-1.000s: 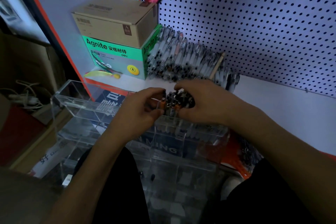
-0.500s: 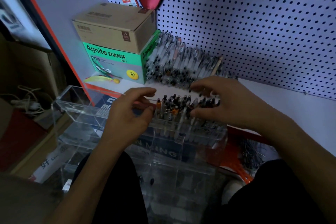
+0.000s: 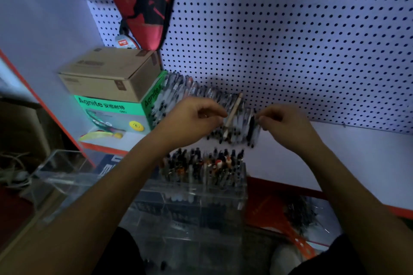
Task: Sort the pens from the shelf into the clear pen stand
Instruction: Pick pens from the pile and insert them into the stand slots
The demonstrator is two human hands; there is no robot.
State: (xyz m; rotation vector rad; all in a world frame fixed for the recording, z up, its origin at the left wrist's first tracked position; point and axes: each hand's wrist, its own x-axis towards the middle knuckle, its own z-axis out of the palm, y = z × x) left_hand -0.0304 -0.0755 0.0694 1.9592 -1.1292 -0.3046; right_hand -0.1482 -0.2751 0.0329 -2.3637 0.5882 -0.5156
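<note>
Both your hands are up at the pen pile [image 3: 201, 100] on the shelf [image 3: 335, 154], reaching in from either side. The pile leans against the pegboard [image 3: 290, 40], just beside the green box [image 3: 116, 114].

Left hand [image 3: 192, 120]: fingers curled, tips at the pens by the pale stick [image 3: 232, 114] that lies across the pile. Blur hides whether that grip has closed on a pen or only touches the pile; cannot tell.

Right hand [image 3: 283, 125]: fingers curled, tips at the right end of the pile beside a dark pen [image 3: 251, 127]. It may be pinching that pen, but again, cannot tell.

Stand [image 3: 196, 192]: clear, below the shelf edge and near you. Its back row already holds a dense cluster of upright pens [image 3: 201, 163]. The front compartments look mostly unfilled, though the clear walls and dim light make that hard to read.

Step in hand, as judged: gathering the next batch from the pile. Plenty of pens are left on the shelf, so the task looks partway done.

Next move calls for:
- Squeeze a bundle between both hands and keep the pens parallel.
- Leave the pale stick out if it is no pen.
- Lift clear of the pile, then carry down to the stand.
- Pick a compartment with room; the back row looks packed.

Risk: loose pens slipping from the bundle and rolling off the shelf edge.
</note>
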